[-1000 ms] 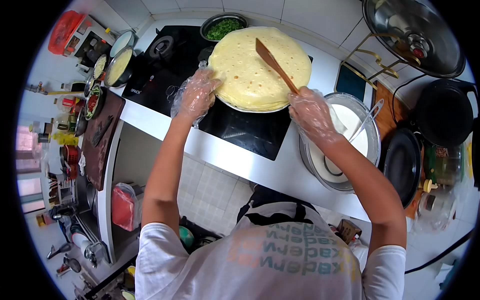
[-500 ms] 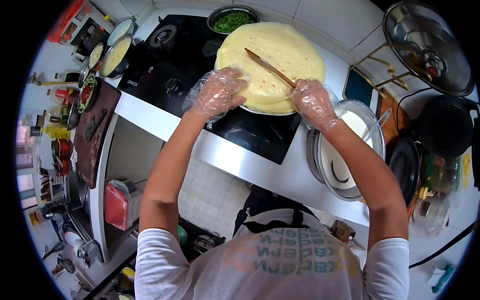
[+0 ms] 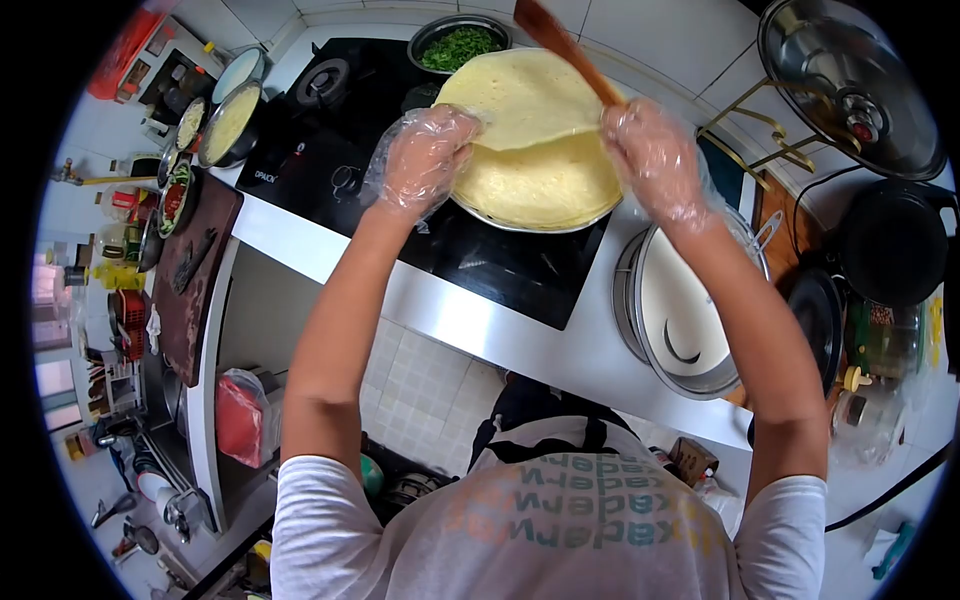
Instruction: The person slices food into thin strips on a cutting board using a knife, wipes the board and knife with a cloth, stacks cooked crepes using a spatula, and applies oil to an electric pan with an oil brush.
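Note:
Both my hands wear clear plastic gloves. My left hand (image 3: 428,158) pinches the left edge of a thin yellow pancake (image 3: 530,95), whose near edge is raised off the stack. At its right edge, my right hand (image 3: 655,155) grips the pancake and also holds a wooden spatula (image 3: 570,50), blade pointing up and left. Beneath lies a stack of similar pancakes (image 3: 540,188) on a round plate over the black cooktop. Right of the stack, partly under my right forearm, stands a metal bowl of white batter (image 3: 680,300).
A bowl of chopped greens (image 3: 458,46) sits behind the stack. Bowls of food and a dark board (image 3: 190,290) are at the left. At the right are a gold rack (image 3: 765,130), a large metal lid (image 3: 850,90), black pans (image 3: 892,243) and jars.
Both hands have risen, lifting the top pancake's near edge from the stack. The spatula has swung up off the pancake, and my right hand now holds the pancake's edge too.

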`<control>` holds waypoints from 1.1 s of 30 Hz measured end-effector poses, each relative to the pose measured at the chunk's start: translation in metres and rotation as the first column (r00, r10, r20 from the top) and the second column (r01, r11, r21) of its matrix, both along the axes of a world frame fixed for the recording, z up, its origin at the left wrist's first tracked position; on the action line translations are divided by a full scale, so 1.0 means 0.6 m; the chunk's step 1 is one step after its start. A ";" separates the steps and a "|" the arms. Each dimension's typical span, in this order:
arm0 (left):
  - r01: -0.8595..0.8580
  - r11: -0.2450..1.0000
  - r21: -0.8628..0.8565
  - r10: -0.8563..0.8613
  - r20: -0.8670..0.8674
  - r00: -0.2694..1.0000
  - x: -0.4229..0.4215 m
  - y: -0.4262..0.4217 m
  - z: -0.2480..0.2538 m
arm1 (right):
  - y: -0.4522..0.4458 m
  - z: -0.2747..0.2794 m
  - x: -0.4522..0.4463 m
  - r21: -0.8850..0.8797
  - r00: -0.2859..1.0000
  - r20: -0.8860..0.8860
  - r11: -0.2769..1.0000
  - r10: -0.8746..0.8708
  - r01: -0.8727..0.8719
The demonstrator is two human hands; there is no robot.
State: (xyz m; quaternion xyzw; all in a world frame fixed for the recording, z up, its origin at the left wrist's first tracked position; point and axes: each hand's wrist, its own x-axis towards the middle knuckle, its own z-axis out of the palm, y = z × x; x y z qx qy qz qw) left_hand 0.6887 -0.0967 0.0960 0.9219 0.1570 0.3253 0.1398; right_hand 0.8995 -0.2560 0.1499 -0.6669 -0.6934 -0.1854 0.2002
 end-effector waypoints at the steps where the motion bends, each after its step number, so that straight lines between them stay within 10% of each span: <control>1: 0.022 0.998 0.056 -0.019 -0.053 0.998 -0.007 0.002 -0.008 | -0.007 -0.015 0.001 0.028 0.997 0.057 0.999 0.043 -0.045; 5: 0.175 0.971 0.161 -0.110 -0.349 0.931 -0.031 0.004 -0.065 | -0.046 -0.097 -0.014 -0.224 0.998 0.027 0.973 0.059 -0.051; 12: 0.091 0.996 -0.011 -0.092 -0.078 0.993 -0.042 -0.026 -0.018 | -0.069 -0.059 -0.016 -0.253 0.911 -0.402 0.967 -0.087 -0.019; 15: 0.018 0.998 -0.062 -0.015 0.034 0.999 -0.033 -0.038 -0.031 | -0.041 -0.053 -0.036 -0.226 0.451 -0.862 0.972 -0.230 0.063; 19: -0.055 0.997 -0.046 0.058 0.070 0.996 -0.022 -0.090 -0.037 | -0.008 -0.097 -0.057 -0.360 0.088 -0.931 0.931 -0.354 -0.059; 21: -0.061 0.997 -0.047 0.064 0.074 0.995 -0.026 -0.117 -0.058 | -0.008 -0.108 -0.056 -0.425 0.381 -0.861 0.888 -0.337 -0.176; 23: -0.068 0.995 -0.072 0.074 0.088 0.993 -0.026 -0.157 -0.077 | -0.040 -0.121 -0.058 -0.303 0.930 -0.361 0.952 -0.072 -0.044; 26: 0.026 0.999 -0.036 -0.025 0.045 0.999 -0.031 -0.198 -0.081 | -0.100 -0.028 -0.070 -0.420 0.947 -0.247 0.903 -0.207 0.088; 32: 0.147 0.987 -0.071 -0.137 0.127 0.982 -0.019 -0.254 -0.067 | -0.319 0.042 -0.039 -0.072 0.980 -0.043 0.979 -0.197 0.193; 33: 0.159 0.984 -0.080 -0.150 0.112 0.982 -0.015 -0.265 -0.063 | -0.362 0.059 -0.029 -0.248 0.943 -0.053 0.919 -0.328 0.306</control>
